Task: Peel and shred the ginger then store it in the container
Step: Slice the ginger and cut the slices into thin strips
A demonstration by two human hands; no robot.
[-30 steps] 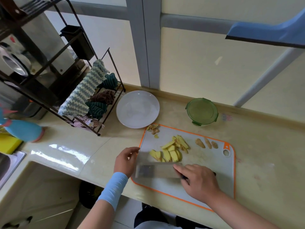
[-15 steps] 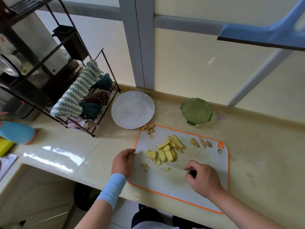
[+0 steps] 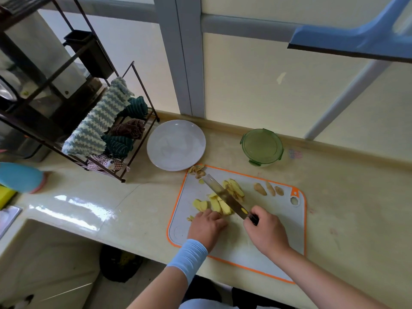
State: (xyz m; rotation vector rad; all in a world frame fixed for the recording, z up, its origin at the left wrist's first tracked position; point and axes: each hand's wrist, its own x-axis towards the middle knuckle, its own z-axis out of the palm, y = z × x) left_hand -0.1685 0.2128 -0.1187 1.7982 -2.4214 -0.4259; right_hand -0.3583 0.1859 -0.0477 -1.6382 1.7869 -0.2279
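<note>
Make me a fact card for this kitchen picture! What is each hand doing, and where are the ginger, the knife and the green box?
left hand: fingers bent, holds the ginger slices at their near edge
right hand: grips the knife by its handle
knife: blade slanted across the slices
ginger slices: yellow, piled mid cutting board
peels: at the board's far left corner
container: green, lid on, behind the board
plate: white, left of the container
</note>
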